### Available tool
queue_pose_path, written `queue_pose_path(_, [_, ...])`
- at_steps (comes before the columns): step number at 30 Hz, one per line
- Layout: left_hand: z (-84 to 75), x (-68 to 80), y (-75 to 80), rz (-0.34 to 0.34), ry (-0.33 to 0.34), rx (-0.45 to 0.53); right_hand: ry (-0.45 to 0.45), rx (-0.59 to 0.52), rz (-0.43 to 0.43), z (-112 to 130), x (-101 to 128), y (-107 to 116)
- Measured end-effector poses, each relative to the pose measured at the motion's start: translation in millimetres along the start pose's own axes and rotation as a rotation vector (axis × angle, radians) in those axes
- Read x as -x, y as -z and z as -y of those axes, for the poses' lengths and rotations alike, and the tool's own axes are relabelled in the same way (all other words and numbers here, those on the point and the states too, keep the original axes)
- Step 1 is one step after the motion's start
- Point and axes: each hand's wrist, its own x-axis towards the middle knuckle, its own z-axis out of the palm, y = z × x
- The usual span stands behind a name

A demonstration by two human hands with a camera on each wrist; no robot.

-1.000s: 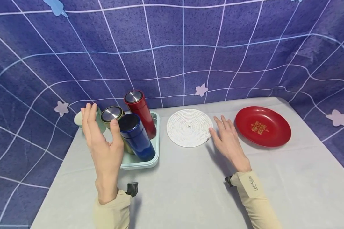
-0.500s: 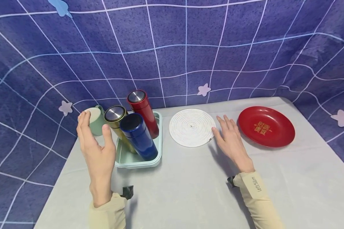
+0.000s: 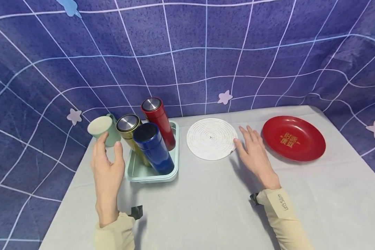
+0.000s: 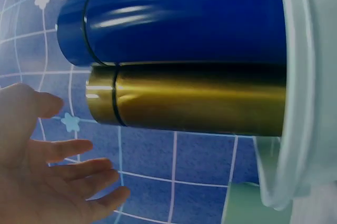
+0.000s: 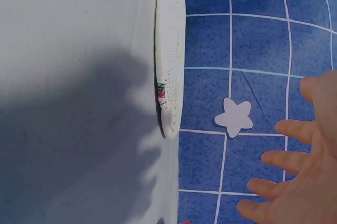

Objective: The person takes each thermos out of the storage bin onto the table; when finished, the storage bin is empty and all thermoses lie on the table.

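Nearest, left hand (image 3: 107, 170) drawn back and lowered from the gold flask (image 3: 129, 132), fingers loosely spread, holding nothing. Right hand (image 3: 254, 158) unmoved, flat beside white mat (image 3: 210, 139). Farther back, flasks untouched, standing in tray (image 3: 150, 175).

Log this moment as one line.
left hand: open, beside tray | right hand: open, at white mat | gold flask: in tray
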Motion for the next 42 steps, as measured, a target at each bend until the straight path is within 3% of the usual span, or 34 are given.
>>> queue_pose_path(8, [16.9,1.4,1.1,0.171,0.159,-0.073,-0.017,-0.018,0.005,1.0,0.0,1.5])
queue_pose_path(19, [35.5,-1.1,4.7,0.501,0.342,-0.185,0.002,-0.026,-0.011,1.0,1.1,1.1])
queue_pose_path(30, [51.7,-1.3,-3.0,0.672,0.396,-0.198,0.023,-0.04,-0.023,3.4,-1.1,0.0])
queue_pose_path(42, [63.0,1.8,-9.8,0.773,0.404,-0.262,0.003,-0.096,-0.001,8.9,-1.7,-1.6])
